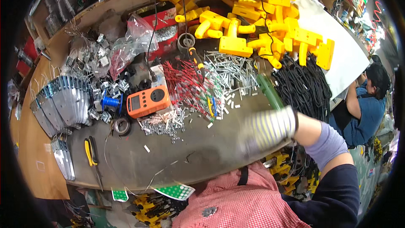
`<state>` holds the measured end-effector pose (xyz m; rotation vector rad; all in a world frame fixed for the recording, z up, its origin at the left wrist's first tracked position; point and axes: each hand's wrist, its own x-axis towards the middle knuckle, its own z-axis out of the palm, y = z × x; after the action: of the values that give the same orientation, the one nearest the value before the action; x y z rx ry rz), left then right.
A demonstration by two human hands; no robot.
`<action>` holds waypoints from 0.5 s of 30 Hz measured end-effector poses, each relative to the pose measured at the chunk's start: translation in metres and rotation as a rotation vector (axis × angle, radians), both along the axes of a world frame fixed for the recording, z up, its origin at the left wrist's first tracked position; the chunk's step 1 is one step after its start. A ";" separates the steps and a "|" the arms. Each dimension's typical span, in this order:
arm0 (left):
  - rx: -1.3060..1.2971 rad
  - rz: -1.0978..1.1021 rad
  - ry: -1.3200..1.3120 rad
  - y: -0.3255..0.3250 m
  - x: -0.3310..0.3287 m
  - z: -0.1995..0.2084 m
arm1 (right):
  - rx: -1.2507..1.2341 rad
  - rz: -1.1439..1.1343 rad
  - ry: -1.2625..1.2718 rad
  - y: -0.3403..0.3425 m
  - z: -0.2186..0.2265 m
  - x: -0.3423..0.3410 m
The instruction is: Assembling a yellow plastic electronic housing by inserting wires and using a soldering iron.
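Note:
My right hand point(268, 131), in a white striped glove, is over the front right of the dark work table point(168, 156). Its fingers are smeared by motion, so whether it holds anything cannot be made out. Just beyond the hand lies a green cylindrical thing point(270, 93), its near end close to the glove. A heap of black cords point(303, 84) is to the right of that. Long metal screws point(236, 69) and small white sleeves point(228, 104) are spread to the left. My left hand is out of view.
Yellow plastic housings point(236, 46) are piled at the back. An orange meter point(147, 101) stands mid-left, near red wires point(181, 76) and small nuts point(162, 126). Long-nosed pliers point(93, 160) and metal plates point(63, 101) are at the left. Another person point(363, 101) sits at the far right.

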<state>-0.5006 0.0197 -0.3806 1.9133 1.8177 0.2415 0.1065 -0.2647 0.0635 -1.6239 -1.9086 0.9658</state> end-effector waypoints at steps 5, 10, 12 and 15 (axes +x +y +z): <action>-0.003 -0.040 0.088 0.013 0.013 0.035 | 0.220 -0.903 -0.868 0.109 -0.009 0.142; 0.395 0.237 -0.142 -0.034 0.014 0.066 | 0.040 -0.861 -1.042 0.206 -0.084 0.216; 0.530 0.300 -0.116 -0.001 0.043 0.140 | -0.137 -0.834 -1.075 0.180 -0.064 0.229; 0.912 0.228 -0.305 0.030 0.066 0.239 | -0.076 -0.714 -1.189 0.168 -0.063 0.248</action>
<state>-0.4351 0.0494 -0.1418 2.0077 1.8525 1.5697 0.3548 -0.0968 0.0005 -2.9800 -1.5219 -0.3510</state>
